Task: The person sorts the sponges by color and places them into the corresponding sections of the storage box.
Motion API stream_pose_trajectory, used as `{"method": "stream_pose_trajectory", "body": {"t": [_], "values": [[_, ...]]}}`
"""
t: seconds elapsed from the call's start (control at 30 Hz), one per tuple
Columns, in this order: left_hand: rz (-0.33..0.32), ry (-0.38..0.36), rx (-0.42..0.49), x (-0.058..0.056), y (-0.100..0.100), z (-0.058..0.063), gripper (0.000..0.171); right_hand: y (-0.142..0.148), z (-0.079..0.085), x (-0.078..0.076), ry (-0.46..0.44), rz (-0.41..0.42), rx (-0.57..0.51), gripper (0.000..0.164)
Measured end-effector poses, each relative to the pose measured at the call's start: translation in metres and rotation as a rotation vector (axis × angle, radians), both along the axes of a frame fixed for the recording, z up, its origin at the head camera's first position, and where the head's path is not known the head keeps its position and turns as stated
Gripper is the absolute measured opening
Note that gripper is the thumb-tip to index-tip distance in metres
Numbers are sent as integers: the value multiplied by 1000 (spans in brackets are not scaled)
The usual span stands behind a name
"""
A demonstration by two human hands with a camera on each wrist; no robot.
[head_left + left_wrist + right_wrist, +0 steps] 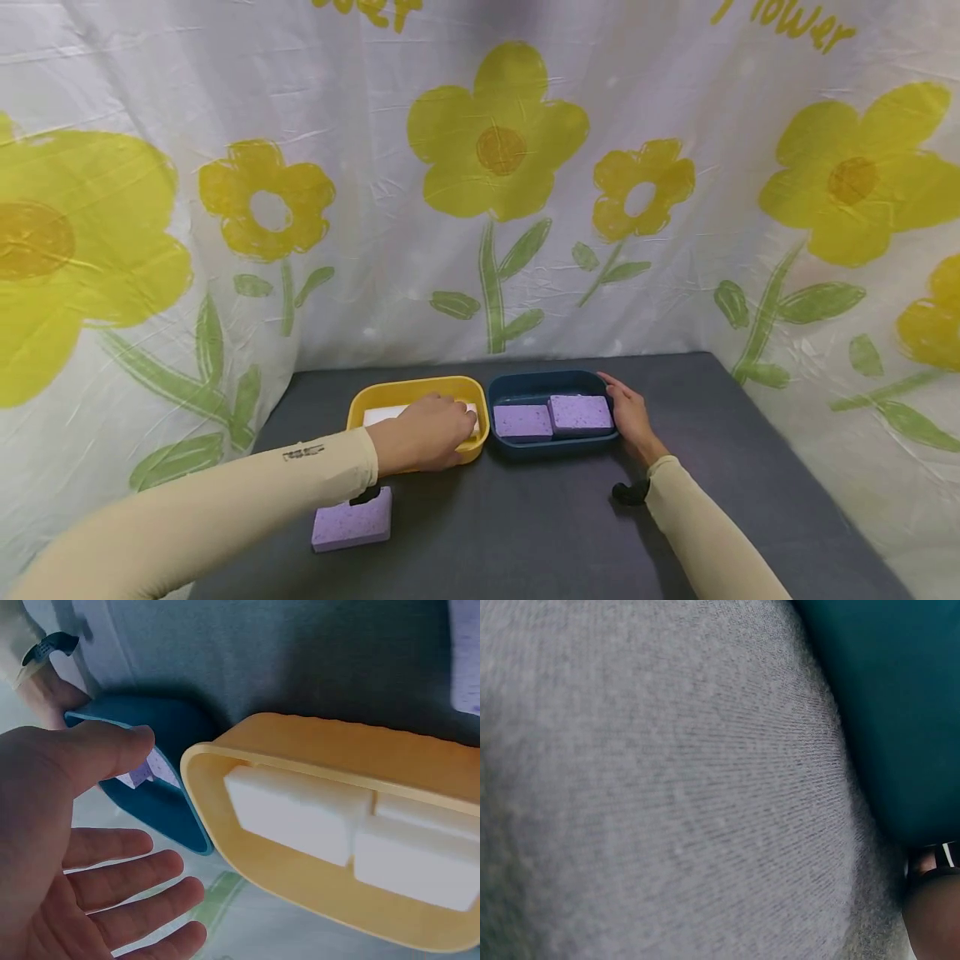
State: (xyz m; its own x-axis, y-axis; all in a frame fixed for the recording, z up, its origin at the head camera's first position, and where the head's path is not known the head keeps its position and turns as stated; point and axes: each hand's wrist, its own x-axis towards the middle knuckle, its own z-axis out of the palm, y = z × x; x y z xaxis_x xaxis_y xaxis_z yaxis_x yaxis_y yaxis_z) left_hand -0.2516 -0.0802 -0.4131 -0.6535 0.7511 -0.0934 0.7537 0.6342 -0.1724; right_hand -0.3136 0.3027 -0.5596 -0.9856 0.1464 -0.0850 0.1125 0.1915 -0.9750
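My left hand (431, 429) hovers over the yellow bin (358, 407), fingers spread and holding nothing. Inside that bin lie several white sponge blocks (416, 862), partly hidden by the hand in the head view. Directly to its right, the dark blue bin (525, 450) contains two purple sponges, one (522, 422) on the left and another (581, 414) on the right. My right hand (632, 417) holds the blue bin at its right end, by the far corner. In the right wrist view only a bit of that hand (934, 919) shows beside the bin wall.
A third purple sponge (352, 523) lies on the dark grey tabletop (525, 533), partly under my left forearm. Behind the table hangs a white curtain (360, 317) with yellow flowers. Black straps circle both wrists.
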Motion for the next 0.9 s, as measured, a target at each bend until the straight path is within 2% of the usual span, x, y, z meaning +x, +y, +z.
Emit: {"method": "stream_pose_trajectory", "body": {"t": [0.2,0.4,0.53,0.73,0.9], "values": [[0,21,-18,12,-15,3,34,2,0,-1,-4,7,4,50],[-40,47,-25,27,-26,9,41,1,-1,-2,-24,2,8,50],[-22,39,-34,37,-34,10,42,1,0,-3,-23,5,6,50],[10,-16,-63,50,-45,6,36,0,2,-1,-24,11,18,51],[79,-132,-114,59,-53,3,33,0,3,1,-21,14,15,51]]}}
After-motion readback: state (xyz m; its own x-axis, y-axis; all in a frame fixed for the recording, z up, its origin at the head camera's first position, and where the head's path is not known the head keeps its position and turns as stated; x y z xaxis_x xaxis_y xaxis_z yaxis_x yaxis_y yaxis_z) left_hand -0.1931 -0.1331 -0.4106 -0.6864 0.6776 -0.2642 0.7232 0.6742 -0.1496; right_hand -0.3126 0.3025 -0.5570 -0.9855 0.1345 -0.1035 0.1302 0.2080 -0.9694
